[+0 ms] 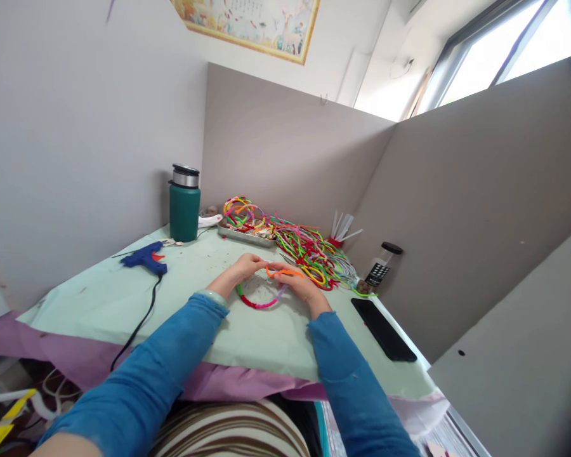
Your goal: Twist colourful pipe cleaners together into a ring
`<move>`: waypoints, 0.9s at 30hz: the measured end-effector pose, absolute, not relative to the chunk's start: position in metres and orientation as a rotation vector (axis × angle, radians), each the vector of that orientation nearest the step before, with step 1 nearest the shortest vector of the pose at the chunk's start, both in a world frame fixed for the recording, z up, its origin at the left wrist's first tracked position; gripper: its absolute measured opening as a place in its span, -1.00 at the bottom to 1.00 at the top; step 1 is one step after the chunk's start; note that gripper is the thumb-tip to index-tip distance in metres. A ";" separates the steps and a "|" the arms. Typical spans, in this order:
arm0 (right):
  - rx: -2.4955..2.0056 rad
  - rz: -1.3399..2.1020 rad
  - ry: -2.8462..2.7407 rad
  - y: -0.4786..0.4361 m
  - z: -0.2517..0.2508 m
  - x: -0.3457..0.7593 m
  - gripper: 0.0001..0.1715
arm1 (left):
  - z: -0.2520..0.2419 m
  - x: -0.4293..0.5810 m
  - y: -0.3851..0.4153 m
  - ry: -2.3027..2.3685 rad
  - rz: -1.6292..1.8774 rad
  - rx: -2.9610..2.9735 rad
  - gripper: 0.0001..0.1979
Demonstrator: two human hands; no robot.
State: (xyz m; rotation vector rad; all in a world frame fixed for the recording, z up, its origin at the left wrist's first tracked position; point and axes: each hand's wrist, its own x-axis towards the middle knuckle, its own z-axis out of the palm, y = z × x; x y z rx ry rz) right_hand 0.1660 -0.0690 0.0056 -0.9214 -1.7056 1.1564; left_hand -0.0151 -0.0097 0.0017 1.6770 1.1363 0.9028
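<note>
A ring wrapped in colored fuzzy stems (258,306), green, red, pink and lilac along its near side, is held just above the table's middle. My left hand (248,265) has its fingers closed on the ring's far left part. Across from it, my right hand (295,282) pinches at the far right part, with an orange fuzzy stem (285,273) at its fingers. Both hands' fingertips nearly meet at the far side of the ring. The ring's far part is mostly hidden by the fingers.
Behind lie a metal tray (247,237) and a heap of colored stems (309,251). A green bottle (184,206) and a blue glue gun (146,257) with a cord are at left. A clear jar (378,270) and black phone (383,329) are at right. Grey partitions surround the table.
</note>
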 end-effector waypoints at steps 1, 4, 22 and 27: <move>-0.919 1.175 -1.673 -0.068 0.004 0.166 -0.51 | 0.001 -0.015 -0.009 1.137 0.917 1.707 -0.56; -0.900 1.254 -1.624 -0.065 0.001 0.168 -0.50 | -0.001 -0.016 -0.006 1.100 0.959 1.766 -0.58; -0.857 1.350 -1.533 -0.063 0.000 0.169 -0.50 | -0.003 -0.017 0.000 1.152 0.971 2.100 -0.66; -0.899 1.316 -1.500 -0.062 0.002 0.168 -0.52 | 0.000 -0.017 -0.007 1.189 0.990 2.235 -0.70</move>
